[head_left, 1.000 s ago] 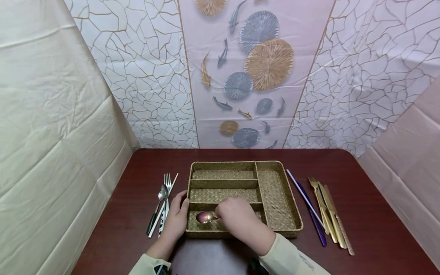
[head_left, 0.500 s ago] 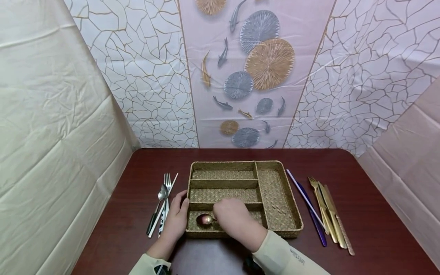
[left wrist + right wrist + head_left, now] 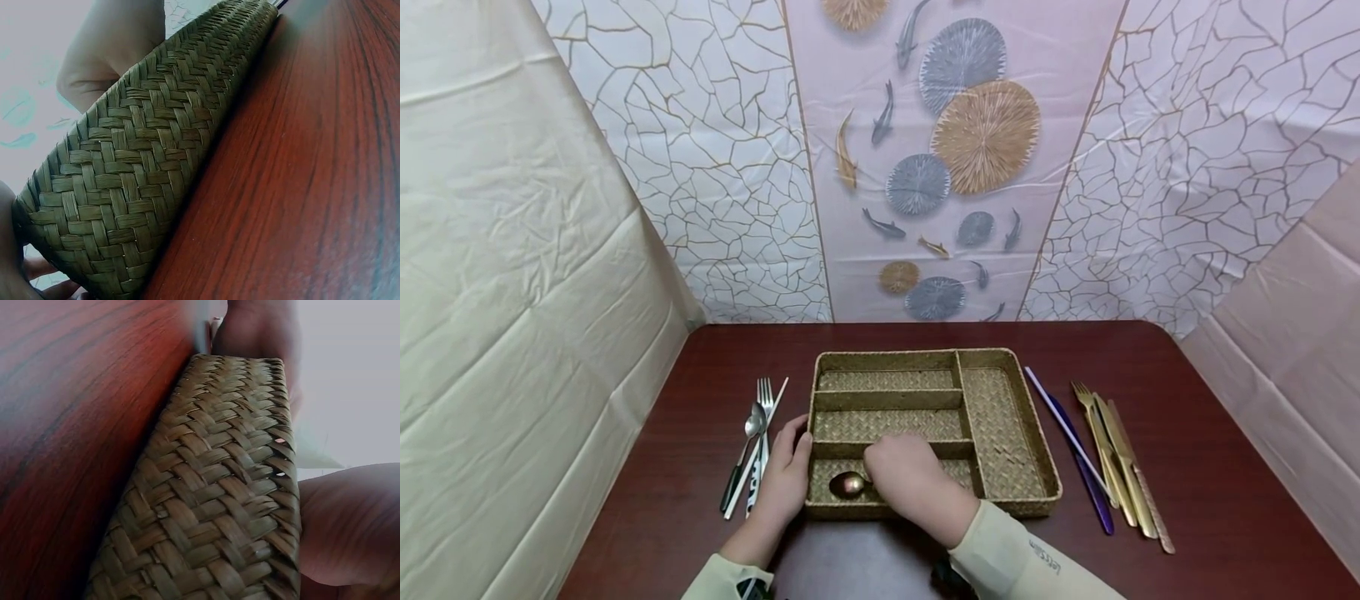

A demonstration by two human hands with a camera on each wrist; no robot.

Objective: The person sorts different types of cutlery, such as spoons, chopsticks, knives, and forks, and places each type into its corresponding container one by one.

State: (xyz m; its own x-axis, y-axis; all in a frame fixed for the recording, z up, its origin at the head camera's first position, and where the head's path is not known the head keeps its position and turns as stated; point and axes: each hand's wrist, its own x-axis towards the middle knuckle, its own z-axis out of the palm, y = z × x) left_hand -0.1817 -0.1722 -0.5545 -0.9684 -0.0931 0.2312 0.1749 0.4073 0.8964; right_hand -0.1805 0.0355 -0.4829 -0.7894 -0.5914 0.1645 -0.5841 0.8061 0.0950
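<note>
In the head view my right hand is over the front compartment of a woven tray. Its curled fingers grip a gold spoon; the bowl points left, close over the compartment floor, and the handle is hidden by the hand. My left hand rests with extended fingers against the tray's left wall. In the left wrist view the woven front wall fills the middle, with the right hand behind it. The right wrist view shows the right hand beyond the same wall.
Left of the tray lie a silver fork, a spoon and a white chopstick. To its right are a pale stick, a purple utensil and several gold pieces of cutlery. Two dividers cross the tray's left part.
My right hand has shifted slightly left and down, and the spoon's bowl has come down toward the compartment floor. The left hand stays at the tray's side.
</note>
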